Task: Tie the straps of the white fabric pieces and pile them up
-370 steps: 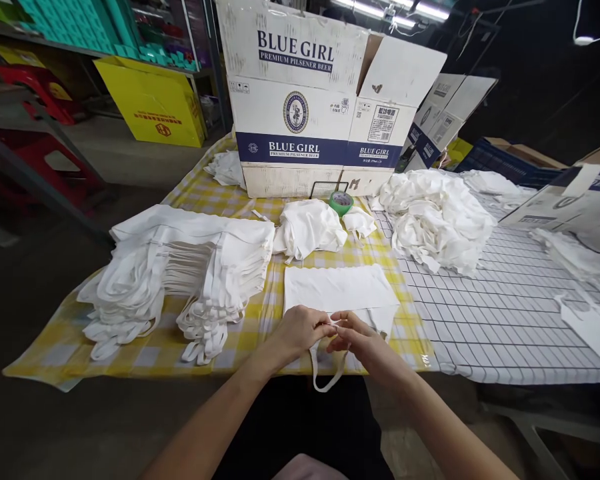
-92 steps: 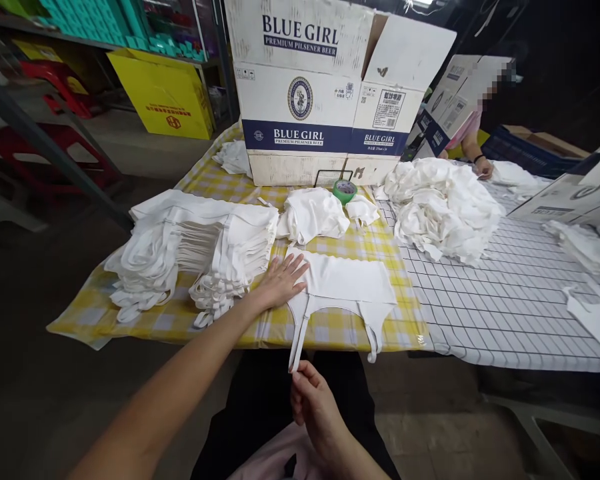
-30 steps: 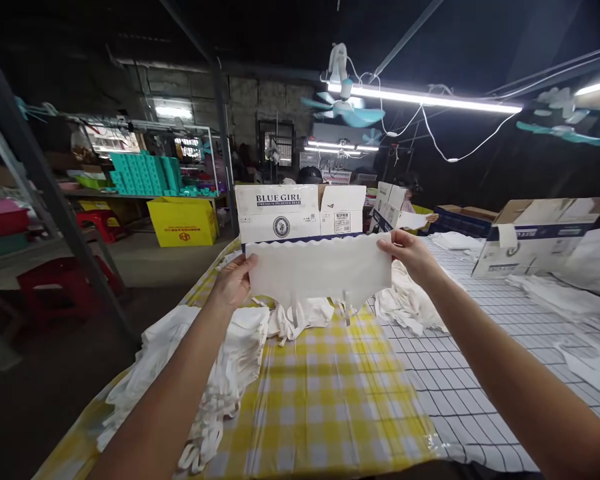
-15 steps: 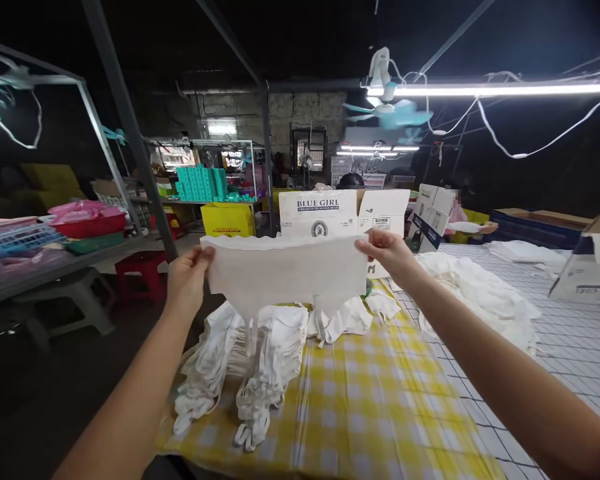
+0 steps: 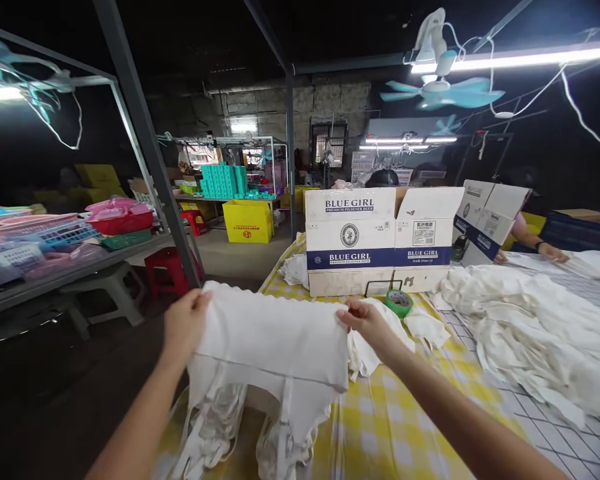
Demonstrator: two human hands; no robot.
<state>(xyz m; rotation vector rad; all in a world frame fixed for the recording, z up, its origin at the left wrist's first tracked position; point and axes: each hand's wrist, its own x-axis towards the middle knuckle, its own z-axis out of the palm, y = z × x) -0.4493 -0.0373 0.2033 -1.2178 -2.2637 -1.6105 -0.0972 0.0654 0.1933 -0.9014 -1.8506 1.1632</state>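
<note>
Left hand [image 5: 184,325] holds white garment [image 5: 277,337]; right hand [image 5: 373,325] too.

White garment [image 5: 275,333] brought down from in front of the carton [image 5: 350,233] to over the stack of garments [image 5: 223,413].
Three seconds ago it lay on the table [image 5: 395,413], the left hand [image 5: 184,327] flat on it and the right hand [image 5: 363,319] drawing a strap; now each hand pinches an upper corner. Half a second ago it was held up higher, hiding the carton's lower front and most of the green tape roll [image 5: 399,303]; both now show, while the stack is largely covered. The view has swung left since the first picture, bringing in pink bundles [image 5: 117,208].
</note>
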